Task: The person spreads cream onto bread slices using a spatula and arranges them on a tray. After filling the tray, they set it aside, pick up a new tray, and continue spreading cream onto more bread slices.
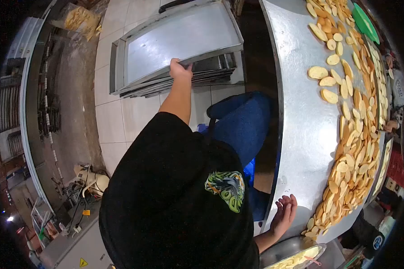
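My left hand grips the near edge of a large shallow metal tray, its fingers hooked over the rim. The tray lies tilted on a stack of dark trays on the tiled floor. At the lower right, my right hand is held over the edge of the metal table, palm up and fingers loosely apart, with nothing in it. Just below it stands a metal bowl with pale slices inside. Many flat, oval yellow-brown pieces lie along the table's far side.
A green container sits at the table's upper right. A plastic bag of yellowish pieces lies on the floor at the upper left. Cables and equipment stand at the lower left. A dark sleeve shows at the lower right.
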Motion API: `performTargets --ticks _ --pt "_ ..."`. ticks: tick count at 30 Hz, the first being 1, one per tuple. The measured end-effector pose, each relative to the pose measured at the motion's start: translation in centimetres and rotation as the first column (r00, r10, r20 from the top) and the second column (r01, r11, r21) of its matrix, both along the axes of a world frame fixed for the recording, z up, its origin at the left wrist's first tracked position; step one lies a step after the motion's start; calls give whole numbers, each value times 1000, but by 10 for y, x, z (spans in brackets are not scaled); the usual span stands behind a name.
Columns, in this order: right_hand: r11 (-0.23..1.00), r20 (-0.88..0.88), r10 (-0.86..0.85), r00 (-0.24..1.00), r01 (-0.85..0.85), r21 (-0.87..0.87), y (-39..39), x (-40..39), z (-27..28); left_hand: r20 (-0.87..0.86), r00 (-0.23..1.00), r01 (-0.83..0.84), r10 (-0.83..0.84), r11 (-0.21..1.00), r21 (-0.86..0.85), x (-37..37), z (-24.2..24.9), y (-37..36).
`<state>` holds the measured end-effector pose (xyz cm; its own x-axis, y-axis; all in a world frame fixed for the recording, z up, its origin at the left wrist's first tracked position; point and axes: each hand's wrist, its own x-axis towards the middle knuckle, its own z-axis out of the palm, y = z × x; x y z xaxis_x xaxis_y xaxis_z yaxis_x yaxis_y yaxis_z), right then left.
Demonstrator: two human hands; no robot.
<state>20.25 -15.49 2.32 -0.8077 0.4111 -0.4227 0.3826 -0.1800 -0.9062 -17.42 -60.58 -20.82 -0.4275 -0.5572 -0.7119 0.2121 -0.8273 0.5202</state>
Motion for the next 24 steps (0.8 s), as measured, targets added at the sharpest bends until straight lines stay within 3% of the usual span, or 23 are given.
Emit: performTargets --ticks 2,6,10,13,14,17,23,24 --pt "1000 6 23 1000 -23 -17 1 -2 -2 -159 987 -22 23 1000 9 -5 -13 -15" --pt "998 -9 59 998 -59 -38 3 -14 -7 -176 984 -32 39 999 39 -11 -5 -11" --pt "995 6 88 996 -87 -50 5 -20 -12 -119 992 45 -38 998 53 -1 -36 -12" --pt "992 10 123 992 -123 -32 10 -27 -9 51 999 15 -18 998 56 -5 -52 9" --pt "992 19 126 992 -125 -23 9 -29 -6 -146 987 74 -60 992 99 4 -62 9" --pt "991 5 133 991 -133 -30 6 -36 -5 112 992 -67 65 998 17 16 -4 29" --pt "991 60 136 989 -134 -25 -4 -40 -3 -79 995 -62 64 998 27 28 -16 18" --pt "991 60 137 989 -136 -23 -6 -41 -4 -43 997 -56 57 998 24 23 -15 17"
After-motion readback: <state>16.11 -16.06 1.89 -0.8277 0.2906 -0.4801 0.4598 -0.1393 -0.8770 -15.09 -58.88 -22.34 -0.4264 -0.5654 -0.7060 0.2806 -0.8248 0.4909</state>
